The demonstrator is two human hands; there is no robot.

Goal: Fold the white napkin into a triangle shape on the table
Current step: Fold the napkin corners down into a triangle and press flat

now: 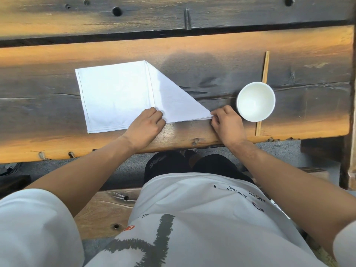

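Head view shows two bare hands at work on one white napkin. Right hand (227, 122): fingers curled, fingertips pinching the pointed right corner of the napkin (119, 97), close to the near edge of the table (183, 137). Its wrist crosses that near edge and the forearm runs back toward the body at the right. Left hand (146, 126): knuckles up, fingers bent and pressed down on the napkin's near edge, where the folded flap meets the flat rectangular part. Whether these fingers grip the cloth or only press it cannot be told. Its forearm runs back to the lower left.

Napkin: one, white, hemmed, lying flat on the table near the middle of the near edge. Its left part is rectangular. Its right part is folded over into a slanted flap whose diagonal edge runs from the far side down to the pinched corner.

Bowl (255, 101): one, white, round, upright, just beside the right hand on its right.

Chopsticks (262, 93): one pair, wooden, lying together, running from far to near and passing under or behind the bowl's right side.

Table: dark weathered planks with orange-toned edges and several round holes.
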